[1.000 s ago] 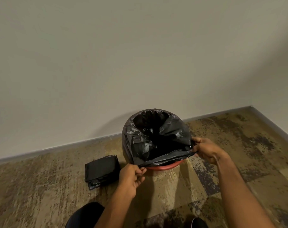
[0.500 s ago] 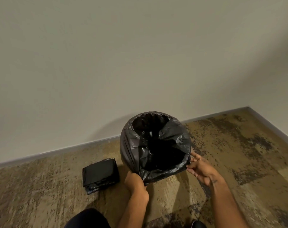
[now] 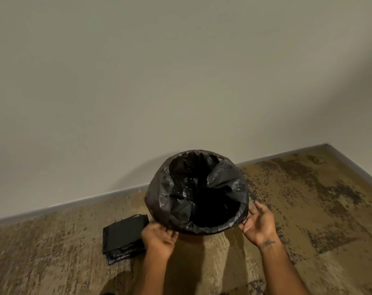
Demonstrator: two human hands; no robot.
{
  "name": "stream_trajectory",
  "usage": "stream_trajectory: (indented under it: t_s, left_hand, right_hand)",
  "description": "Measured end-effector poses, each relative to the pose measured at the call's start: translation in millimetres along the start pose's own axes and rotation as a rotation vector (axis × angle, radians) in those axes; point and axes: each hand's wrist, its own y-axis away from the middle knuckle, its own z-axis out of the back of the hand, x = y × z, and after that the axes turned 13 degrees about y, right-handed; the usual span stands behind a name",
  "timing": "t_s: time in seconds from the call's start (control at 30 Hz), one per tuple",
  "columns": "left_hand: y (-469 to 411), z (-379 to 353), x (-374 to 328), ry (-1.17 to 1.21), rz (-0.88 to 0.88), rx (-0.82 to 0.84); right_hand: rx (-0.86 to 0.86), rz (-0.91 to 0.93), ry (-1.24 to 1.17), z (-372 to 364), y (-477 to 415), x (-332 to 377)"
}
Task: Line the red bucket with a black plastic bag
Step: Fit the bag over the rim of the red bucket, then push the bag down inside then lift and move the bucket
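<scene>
A black plastic bag (image 3: pixel 181 194) is stretched over the mouth of the bucket and folded down its outside, hiding the red bucket completely. The bag's inside hangs dark and crumpled in the opening. My left hand (image 3: pixel 158 239) pinches the bag's folded edge at the near left of the rim. My right hand (image 3: pixel 258 224) is at the near right of the rim, fingers spread, fingertips touching the bag's edge without gripping it.
A folded stack of black bags (image 3: pixel 124 236) lies on the mottled brown carpet just left of the bucket. A plain wall with a grey baseboard (image 3: pixel 74 204) runs behind; a second wall meets it at the corner on the right.
The bag's edge has been pulled down over the near rim, so the red rim no longer shows. My right hand has let go and opened beside the bag.
</scene>
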Motion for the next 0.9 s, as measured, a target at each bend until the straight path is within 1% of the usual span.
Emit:
stream_trajectory:
  t_s: [0.07,0.13,0.17,0.27,0.43,0.5,0.53,0.6,0.63,0.67,0.7,0.73,0.77,0.8,0.83,0.87,0.9]
  left_hand:
    - [-5.5,-5.0,-20.4,0.031,0.041,0.133]
    - [-11.4,-17.9,-37.0,-0.042,0.045,0.237]
    - [-12.4,-26.5,-43.5,-0.106,0.013,0.250]
    - [-22.3,-47.2,-50.4,-0.283,-0.104,0.157]
    - [-34.4,-51.6,-37.9,-0.314,-0.060,0.048]
    - [-36.8,-47.5,-30.8,-0.357,-0.074,-0.007]
    - [-36.7,-47.0,-30.2,-0.383,-0.075,-0.013]
    - [-26.6,-51.5,-38.0,-0.425,-0.072,0.041]
    - [-20.6,-54.5,-46.3,-0.451,-0.135,0.055]
    - [-17.0,-58.7,-56.2,-0.514,-0.300,0.019]
    - [-13.5,-63.6,-66.0,-0.627,-0.569,-0.067]
    - [-6.9,-71.6,-72.9,-0.754,-0.882,-0.122]
    - [2.2,-83.7,-74.3,-0.877,-1.190,-0.085]
    - [12.2,-100.6,-69.3,-1.021,-1.429,0.068]
    - [19.5,-117.6,-58.6,-1.238,-1.558,0.304]
    - [23.1,-132.9,-43.5,-1.541,-1.584,0.540]
    - [24.9,-143.1,-27.0,-1.898,-1.527,0.699]
  right_hand:
    - [0.044,0.008,0.026,-1.9,-7.9,13.3]
    - [0.067,0.029,0.093,-9.8,-14.8,26.8]
    - [0.061,0.047,0.126,-13.9,-17.6,32.1]
    - [0.009,0.079,0.224,-22.5,-27.4,46.1]
    - [-0.117,-0.003,0.326,-23.1,-43.0,42.5]
    - [-0.156,-0.013,0.360,-21.8,-43.5,38.7]
    - [-0.163,-0.017,0.376,-21.6,-40.7,39.3]
    - [-0.182,0.017,0.424,-24.5,-30.0,48.6]
    - [-0.257,0.081,0.508,-27.6,-23.7,55.9]
    - [-0.408,0.183,0.660,-32.5,-19.2,65.4]
    - [-0.618,0.328,0.845,-39.8,-15.2,76.1]
    - [-0.795,0.534,0.999,-51.2,-12.5,85.2]
    - [-0.857,0.776,1.126,-69.0,-11.1,90.9]
    - [-0.784,1.009,1.266,-89.6,-11.2,92.7]
    - [-0.599,1.168,1.444,-110.6,-11.0,89.9]
    - [-0.359,1.257,1.654,-128.6,-11.8,83.1]
    - [-0.128,1.283,1.920,-141.8,-15.3,73.1]
